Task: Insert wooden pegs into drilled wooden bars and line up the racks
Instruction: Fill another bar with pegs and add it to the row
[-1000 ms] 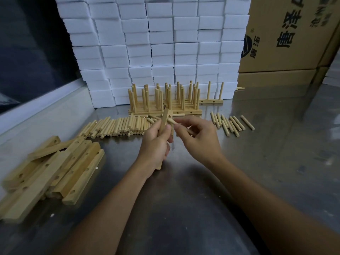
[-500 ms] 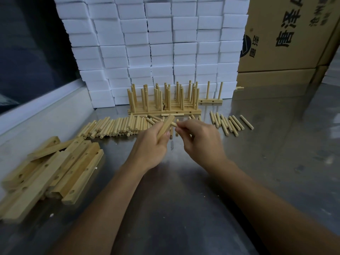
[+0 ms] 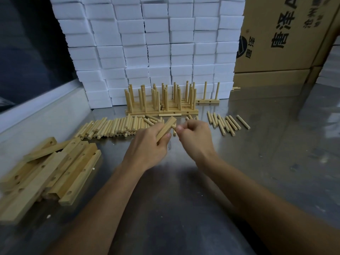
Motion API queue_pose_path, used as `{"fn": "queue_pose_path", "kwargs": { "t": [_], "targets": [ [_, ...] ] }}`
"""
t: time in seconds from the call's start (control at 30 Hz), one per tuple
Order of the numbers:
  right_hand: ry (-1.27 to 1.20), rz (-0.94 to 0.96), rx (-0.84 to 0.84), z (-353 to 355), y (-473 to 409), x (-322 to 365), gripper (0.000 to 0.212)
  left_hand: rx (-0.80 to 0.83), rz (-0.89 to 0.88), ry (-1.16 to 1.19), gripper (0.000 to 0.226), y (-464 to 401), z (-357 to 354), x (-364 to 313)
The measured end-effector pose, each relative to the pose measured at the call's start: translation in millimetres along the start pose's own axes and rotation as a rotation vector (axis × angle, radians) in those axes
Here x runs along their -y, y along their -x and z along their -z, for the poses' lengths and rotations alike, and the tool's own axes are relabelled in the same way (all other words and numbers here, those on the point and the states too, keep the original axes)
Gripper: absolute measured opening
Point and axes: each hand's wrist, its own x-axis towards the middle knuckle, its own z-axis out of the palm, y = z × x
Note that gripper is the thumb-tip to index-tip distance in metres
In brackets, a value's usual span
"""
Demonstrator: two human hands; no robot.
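On the steel table (image 3: 257, 162), the left hand (image 3: 147, 144) grips a drilled wooden bar (image 3: 166, 128), tilted up and away. Just right of the bar, the right hand (image 3: 195, 137) has curled fingers pinching a peg (image 3: 173, 126) at the bar's far end. Left of the bar lies a pile of drilled bars (image 3: 49, 172). Beyond the bar lie loose pegs (image 3: 114, 126), more pegs (image 3: 227, 123) to its right, then finished racks (image 3: 161, 102) against white foam blocks (image 3: 156, 43) and a cardboard box (image 3: 285, 34).

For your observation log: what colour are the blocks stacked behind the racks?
White, clearest in the head view.
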Motion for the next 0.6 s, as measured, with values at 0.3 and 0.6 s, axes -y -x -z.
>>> {"fn": "queue_pose_path", "kwargs": {
  "t": [0.3,0.6],
  "targets": [
    [-0.35,-0.364,0.284,23.6,-18.0,0.6,0.014,-0.011,0.025,0.048,0.01,-0.3,-6.0,-5.8],
    [-0.548,-0.38,0.302,31.8,-25.0,-1.9,0.019,0.056,0.311,0.401,0.022,-0.2,-2.1,-9.4]
  ]
}}
